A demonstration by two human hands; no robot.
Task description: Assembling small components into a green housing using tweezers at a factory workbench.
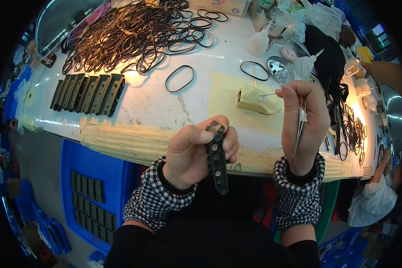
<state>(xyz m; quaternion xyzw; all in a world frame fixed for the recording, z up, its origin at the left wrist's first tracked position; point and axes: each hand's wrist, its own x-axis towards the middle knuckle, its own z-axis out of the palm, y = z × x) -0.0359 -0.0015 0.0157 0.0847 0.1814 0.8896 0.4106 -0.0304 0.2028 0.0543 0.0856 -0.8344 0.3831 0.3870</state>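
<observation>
My left hand [187, 149] grips a long dark green plastic part [217, 161] with a row of round, wheel-like discs, like the side of a model tank. The part stands tilted just off the table's front edge. My right hand [306, 120] is raised over the table, its fingers closed round silver tweezers [301, 123]. Thumb and forefinger also pinch a thin metal needle [269, 94], which points left to a small block wrapped in cream tape [257, 101]. Whether its tip touches the block I cannot tell.
A large heap of black rubber bands or tracks [125, 33] covers the back left; a single loop [180, 78] lies nearer. Several green hulls [88, 94] stand in a row. White squeeze bottles [258, 42] are behind the block. Below left, a blue bin [69, 178] holds more parts.
</observation>
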